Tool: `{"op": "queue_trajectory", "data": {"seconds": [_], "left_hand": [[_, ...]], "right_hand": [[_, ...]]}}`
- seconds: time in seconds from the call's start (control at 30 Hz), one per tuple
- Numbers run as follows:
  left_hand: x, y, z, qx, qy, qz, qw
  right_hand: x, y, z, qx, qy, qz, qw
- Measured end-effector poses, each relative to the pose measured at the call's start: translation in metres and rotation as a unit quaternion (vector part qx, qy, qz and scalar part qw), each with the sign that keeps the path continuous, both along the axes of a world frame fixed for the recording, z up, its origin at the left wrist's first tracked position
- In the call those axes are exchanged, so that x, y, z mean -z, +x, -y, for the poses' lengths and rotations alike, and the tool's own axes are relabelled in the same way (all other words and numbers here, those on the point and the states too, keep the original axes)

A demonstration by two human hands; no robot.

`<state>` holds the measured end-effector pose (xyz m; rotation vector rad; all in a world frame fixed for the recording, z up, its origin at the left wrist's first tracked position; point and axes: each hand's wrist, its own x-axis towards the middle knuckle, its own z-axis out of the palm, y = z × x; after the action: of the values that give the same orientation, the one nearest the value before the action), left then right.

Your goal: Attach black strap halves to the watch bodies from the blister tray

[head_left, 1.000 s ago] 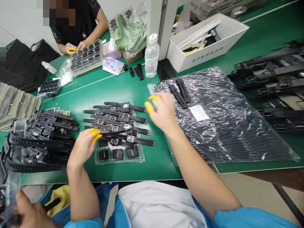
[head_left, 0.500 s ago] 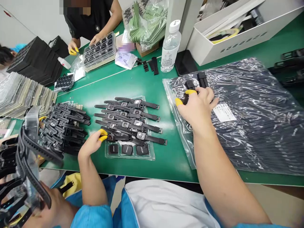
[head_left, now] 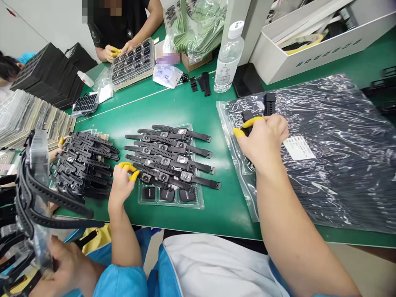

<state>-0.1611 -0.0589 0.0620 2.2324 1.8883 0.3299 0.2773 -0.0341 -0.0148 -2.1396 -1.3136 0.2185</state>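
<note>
My left hand point(head_left: 120, 185), yellow covers on its fingertips, pinches a black strap end at the left edge of a group of watches. These watches point(head_left: 165, 161) lie in slanted, overlapping rows on a clear plastic tray point(head_left: 201, 205); black square pieces show in its front pockets. Over the large plastic bag point(head_left: 328, 165), my right hand point(head_left: 262, 138) has its thumb and finger closed around a small black piece, mostly hidden. Beside that hand, a short black strap point(head_left: 269, 103) and another dark piece point(head_left: 246, 115) rest on the bag.
Strapped watches point(head_left: 83, 165) are heaped at left. Another person's hand point(head_left: 66, 258) holds clear trays with dangling straps point(head_left: 41, 173). Across the table, a person point(head_left: 123, 29) handles a watch tray point(head_left: 133, 62). A bottle point(head_left: 229, 57), phone point(head_left: 247, 80) and white box point(head_left: 315, 53) stand behind the bag.
My left hand has shifted slightly left, from the front-left watch to its strap end. That watch now lies face down. The person opposite has moved the yellow-tipped hand to the tray.
</note>
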Motion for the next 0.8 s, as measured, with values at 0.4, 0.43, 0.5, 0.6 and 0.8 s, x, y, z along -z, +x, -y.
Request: {"op": "queue_trajectory", "data": {"seconds": [0.4,0.43,0.5,0.6,0.8], "left_hand": [[-0.007,0.151,0.100,0.265,-0.038,-0.167,0.949],[-0.007,0.157,0.101,0.255,-0.048,-0.188,0.947],[-0.009,0.163,0.100,0.247,-0.066,-0.208,0.944],[-0.015,0.165,0.093,0.260,-0.087,-0.213,0.938],[-0.007,0.174,0.084,0.239,-0.073,-0.236,0.939]], "right_hand": [[0.002,0.001,-0.004,0.016,-0.028,0.019,0.999],[0.003,0.001,-0.005,0.019,-0.026,0.018,0.999],[0.004,0.001,-0.005,0.026,-0.023,0.016,0.999],[0.003,0.001,-0.005,0.028,-0.020,0.019,0.999],[0.008,0.003,-0.004,0.023,-0.026,0.025,0.999]]}}
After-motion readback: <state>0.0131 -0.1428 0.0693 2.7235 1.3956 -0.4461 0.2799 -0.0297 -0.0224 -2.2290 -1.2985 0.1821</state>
